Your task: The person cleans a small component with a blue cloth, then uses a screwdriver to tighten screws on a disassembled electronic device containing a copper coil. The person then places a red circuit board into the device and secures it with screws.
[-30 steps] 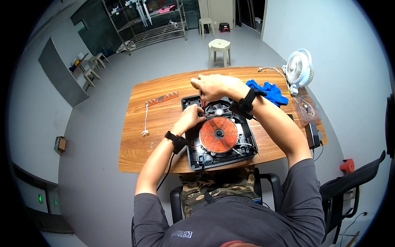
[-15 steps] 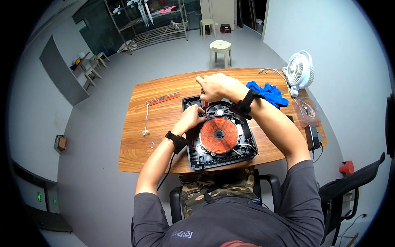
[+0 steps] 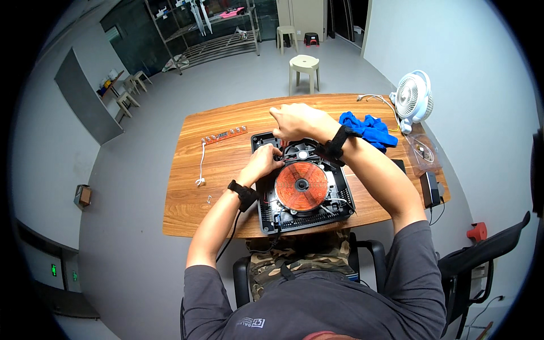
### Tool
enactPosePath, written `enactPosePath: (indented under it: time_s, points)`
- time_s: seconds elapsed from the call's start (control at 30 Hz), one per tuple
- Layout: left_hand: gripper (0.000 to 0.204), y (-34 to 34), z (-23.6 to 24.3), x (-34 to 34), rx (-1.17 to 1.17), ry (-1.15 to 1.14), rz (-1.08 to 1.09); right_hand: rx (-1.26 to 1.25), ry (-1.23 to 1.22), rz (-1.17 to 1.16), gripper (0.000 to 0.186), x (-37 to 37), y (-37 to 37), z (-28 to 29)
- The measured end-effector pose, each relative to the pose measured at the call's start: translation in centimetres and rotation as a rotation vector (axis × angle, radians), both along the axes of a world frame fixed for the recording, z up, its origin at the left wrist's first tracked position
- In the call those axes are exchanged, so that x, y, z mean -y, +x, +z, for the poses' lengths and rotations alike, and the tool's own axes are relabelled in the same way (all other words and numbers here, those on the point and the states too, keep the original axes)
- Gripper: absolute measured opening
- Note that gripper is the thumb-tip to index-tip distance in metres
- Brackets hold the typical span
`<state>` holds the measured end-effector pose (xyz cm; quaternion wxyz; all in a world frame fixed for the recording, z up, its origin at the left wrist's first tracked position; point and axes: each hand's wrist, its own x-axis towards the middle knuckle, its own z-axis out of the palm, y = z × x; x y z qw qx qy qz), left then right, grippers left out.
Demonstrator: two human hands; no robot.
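Note:
An opened induction cooker [image 3: 340, 195] lies on the table before me, its black case showing a round copper-coloured coil [image 3: 288, 187] and a black cooling fan [image 3: 296, 152] behind it. My right hand [image 3: 300, 122] is closed above the case's far left part, gripping an upright screwdriver [image 3: 284, 145]; only a reddish bit of it shows below the fingers, and its tip is hidden. Close by, my left hand [image 3: 263, 161] reaches over the case's left side, fingertips pinched beside the fan. Whatever they hold is too small to make out.
On the wooden table [image 3: 181, 192] to the left lie an orange circuit board [image 3: 225, 135] with a white cable and small white bits [image 3: 209, 199]. At the right are a blue cloth [image 3: 371, 131], a white fan [image 3: 412, 99], a clear plastic box [image 3: 424, 156] and a dark box-shaped device [image 3: 430, 188].
My right hand has turned slightly around the screwdriver, and less of the red part shows beneath it. My left hand stays in place.

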<state>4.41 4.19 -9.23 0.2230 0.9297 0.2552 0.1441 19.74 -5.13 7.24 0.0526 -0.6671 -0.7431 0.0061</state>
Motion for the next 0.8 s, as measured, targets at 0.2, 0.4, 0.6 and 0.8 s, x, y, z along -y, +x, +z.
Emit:
enactPosePath:
  time_s: [0.2,0.4,0.6,0.8]
  points:
    - [0.037,0.2,0.0,0.0,0.002,0.006,-0.017,-0.031,-0.055,0.157,0.035,-0.3,1.0,0.5]
    - [0.037,0.2,0.1,0.1,0.010,0.002,-0.014,0.020,0.019,0.074,0.037,-1.2,0.4,-0.8]
    - [0.037,0.0,-0.2,0.0,0.027,0.015,0.000,0.034,0.024,0.021,0.042,-0.1,0.2,0.0]
    - [0.038,0.1,-0.1,0.0,-0.014,0.000,0.004,-0.031,-0.027,0.157,0.034,-0.1,0.7,0.6]
